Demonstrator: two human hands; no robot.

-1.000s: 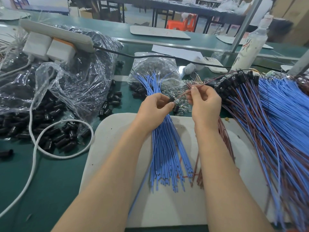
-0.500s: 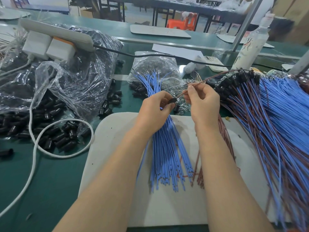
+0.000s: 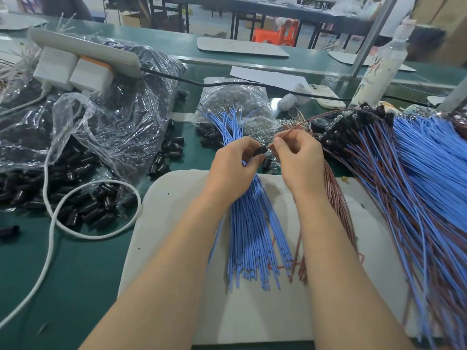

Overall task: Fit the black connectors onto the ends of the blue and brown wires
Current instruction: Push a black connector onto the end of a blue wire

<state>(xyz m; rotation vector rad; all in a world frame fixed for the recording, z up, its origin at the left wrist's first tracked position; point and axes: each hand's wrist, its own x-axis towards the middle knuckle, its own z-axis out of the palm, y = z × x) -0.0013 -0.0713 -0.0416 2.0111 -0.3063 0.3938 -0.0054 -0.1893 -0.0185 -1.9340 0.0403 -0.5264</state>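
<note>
My left hand [image 3: 233, 170] pinches a small black connector [image 3: 260, 150] above a fan of loose blue wires [image 3: 252, 238] on a white board [image 3: 177, 248]. My right hand [image 3: 299, 160] pinches a thin brown wire [image 3: 328, 116] whose near end points at the connector, almost touching it. The wire arcs away to the right. Loose brown wires [image 3: 341, 205] lie under my right forearm. At the right lies a big heap of finished blue and brown wires [image 3: 404, 185] tipped with black connectors [image 3: 358, 120].
Loose black connectors [image 3: 83, 205] spill from a clear plastic bag [image 3: 106, 122] at the left. A white cable [image 3: 50, 218] loops over them. A power strip [image 3: 83, 49] with white chargers, a second small bag [image 3: 235, 97], a phone [image 3: 326, 94] and a white bottle [image 3: 379, 69] stand behind.
Both hands have lifted slightly away from me. The connector now shows between my left fingertips, and the brown wire's end has come close to it.
</note>
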